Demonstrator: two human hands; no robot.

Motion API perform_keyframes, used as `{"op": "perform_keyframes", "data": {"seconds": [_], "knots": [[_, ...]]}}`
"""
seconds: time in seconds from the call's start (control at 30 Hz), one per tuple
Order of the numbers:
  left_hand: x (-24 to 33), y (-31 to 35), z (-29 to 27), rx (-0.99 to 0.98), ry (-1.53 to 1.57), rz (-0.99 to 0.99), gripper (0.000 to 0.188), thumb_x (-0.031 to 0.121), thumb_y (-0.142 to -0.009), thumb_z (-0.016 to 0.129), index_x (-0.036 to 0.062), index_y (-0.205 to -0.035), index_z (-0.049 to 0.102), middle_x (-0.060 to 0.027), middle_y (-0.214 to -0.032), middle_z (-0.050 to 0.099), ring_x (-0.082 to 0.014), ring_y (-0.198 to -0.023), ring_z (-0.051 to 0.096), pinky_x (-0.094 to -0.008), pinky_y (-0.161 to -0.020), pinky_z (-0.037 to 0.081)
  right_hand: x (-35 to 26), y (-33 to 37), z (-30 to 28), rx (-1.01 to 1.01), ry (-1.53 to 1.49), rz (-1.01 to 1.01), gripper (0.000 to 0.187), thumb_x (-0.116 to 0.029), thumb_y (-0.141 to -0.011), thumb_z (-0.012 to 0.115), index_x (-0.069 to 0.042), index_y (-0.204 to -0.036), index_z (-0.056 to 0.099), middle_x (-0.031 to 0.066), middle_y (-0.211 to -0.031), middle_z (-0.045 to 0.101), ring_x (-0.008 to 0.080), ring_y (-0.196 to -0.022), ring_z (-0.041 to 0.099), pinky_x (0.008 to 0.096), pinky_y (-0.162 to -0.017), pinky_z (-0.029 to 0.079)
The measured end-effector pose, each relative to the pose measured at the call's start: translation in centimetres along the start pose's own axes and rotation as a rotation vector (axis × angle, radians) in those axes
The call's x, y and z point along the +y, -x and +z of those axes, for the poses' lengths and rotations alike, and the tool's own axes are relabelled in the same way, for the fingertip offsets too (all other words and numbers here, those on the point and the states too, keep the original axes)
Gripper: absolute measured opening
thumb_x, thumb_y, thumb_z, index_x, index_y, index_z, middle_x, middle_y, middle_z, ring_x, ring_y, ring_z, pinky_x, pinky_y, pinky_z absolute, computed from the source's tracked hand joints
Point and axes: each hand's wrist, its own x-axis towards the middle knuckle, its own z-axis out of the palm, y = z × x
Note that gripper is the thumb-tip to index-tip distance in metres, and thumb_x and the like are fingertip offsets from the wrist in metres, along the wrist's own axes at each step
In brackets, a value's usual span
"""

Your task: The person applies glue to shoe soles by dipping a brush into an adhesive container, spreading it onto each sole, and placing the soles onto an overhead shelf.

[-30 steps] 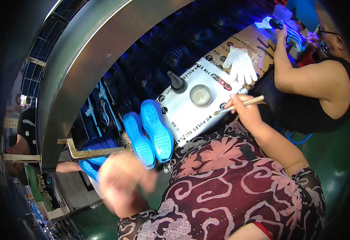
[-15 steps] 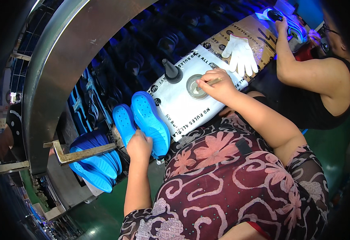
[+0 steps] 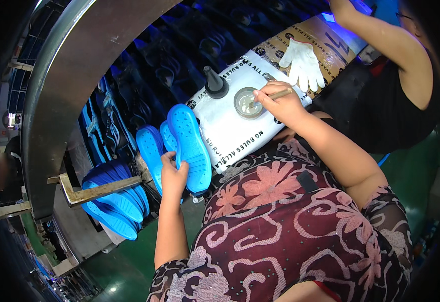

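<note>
My left hand (image 3: pixel 173 174) is at several bright blue shoe soles standing in a row, its fingers curled round the edge of one blue shoe sole (image 3: pixel 168 137) and its thumb by the right-hand sole (image 3: pixel 191 156). Another blue sole (image 3: pixel 149 151) stands to its left. In my right hand (image 3: pixel 284 104) is a thin-handled brush (image 3: pixel 279 94), its tip down inside a round clear dish (image 3: pixel 241 103) of whitish liquid. The dish rests on a white printed sheet (image 3: pixel 230 133). A black cone-shaped nozzle (image 3: pixel 212 83) stands on the sheet beyond the dish.
A white glove (image 3: pixel 303 64) lies on brown cardboard (image 3: pixel 325 38) at the far right, beside a co-worker's raised arm (image 3: pixel 381 32). More blue soles (image 3: pixel 117 199) lean together at left, behind a metal bracket (image 3: pixel 104 191). A large curved metal frame (image 3: pixel 64 75) rises at left.
My left hand has loosened from the left sole, and a third sole now shows between the two. My right hand has shifted slightly with the brush. The co-worker's arm has lifted.
</note>
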Motion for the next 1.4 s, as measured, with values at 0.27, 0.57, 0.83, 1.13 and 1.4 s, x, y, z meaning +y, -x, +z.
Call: {"op": "perform_keyframes", "data": {"seconds": [0.27,0.57,0.83,1.13,1.4], "knots": [[7.3,3.5,-1.7,-0.317,1.332,-0.349,0.052,0.014,-0.077,0.063,-0.0015,-0.123,0.047,-0.0155,-0.115,0.059,-0.0229,-0.091,0.064,-0.0353,-0.082,0.053,-1.2,0.4,-2.2,0.166,-0.489,0.268,0.031,-0.030,-0.092,0.057,-0.003,-0.080,0.068,0.0023,-0.077,0.065,0.0105,-0.070,0.055,0.0244,-0.066,0.045],[13.0,4.1,0.6,0.138,0.710,0.275,0.056,0.006,-0.083,0.061,-0.0007,-0.130,0.033,-0.0141,-0.119,0.051,-0.0217,-0.108,0.053,-0.0351,-0.097,0.039,-9.3,3.8,-3.2,0.042,-0.518,0.107,0.032,-0.024,-0.094,0.053,-0.001,-0.078,0.067,0.0047,-0.072,0.064,0.0118,-0.066,0.054,0.0260,-0.063,0.045],[14.8,4.8,1.0,0.260,0.704,0.460,0.044,0.002,-0.077,0.063,-0.0035,-0.115,0.042,-0.0131,-0.103,0.059,-0.0189,-0.090,0.060,-0.0308,-0.083,0.047,-11.4,3.5,-2.3,0.026,-0.121,-0.479,0.017,-0.014,-0.082,0.063,-0.005,-0.067,0.064,0.0058,-0.062,0.056,0.0229,-0.060,0.052,0.0334,-0.070,0.040],[14.1,4.4,1.1,0.362,0.543,0.636,0.036,-0.002,-0.073,0.063,-0.0025,-0.105,0.048,-0.0113,-0.087,0.063,-0.0179,-0.076,0.062,-0.0293,-0.071,0.049,-11.2,4.0,-2.2,0.022,-0.028,-0.392,0.023,-0.015,-0.084,0.061,-0.006,-0.063,0.063,0.0066,-0.058,0.055,0.0241,-0.059,0.052,0.0360,-0.077,0.042],[14.4,4.4,1.6,0.384,0.591,0.635,0.032,-0.002,-0.070,0.065,-0.0019,-0.099,0.051,-0.0115,-0.083,0.064,-0.0190,-0.072,0.063,-0.0294,-0.068,0.049,-11.2,3.6,-1.3,0.041,-0.018,-0.471,0.018,-0.016,-0.078,0.067,-0.008,-0.063,0.062,0.0039,-0.059,0.053,0.0225,-0.059,0.052,0.0356,-0.076,0.042]]}}
